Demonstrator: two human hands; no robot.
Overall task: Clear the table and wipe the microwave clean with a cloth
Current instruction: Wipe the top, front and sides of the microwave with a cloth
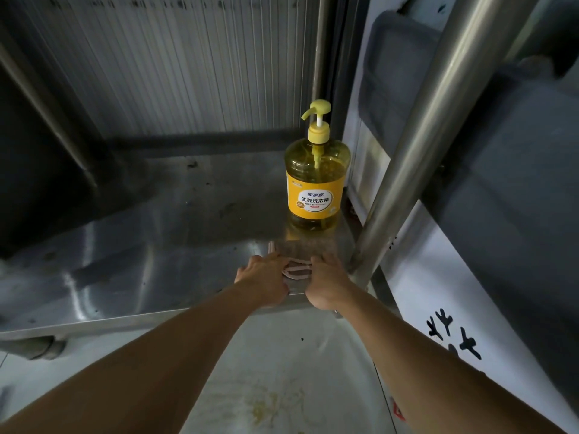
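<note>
A folded grey-brown cloth with a pale pink edge lies on the low steel shelf, near its front right corner. My left hand rests on the cloth's left side. My right hand presses on its right side. Both hands lie over the cloth's near part and hide it. A yellow pump bottle of dish soap stands upright just behind the cloth. No microwave is in view.
A thick steel post rises at the shelf's right front corner, close to my right hand. Grey plastic crates stand to the right. A ribbed metal wall closes the back. The stained floor lies below.
</note>
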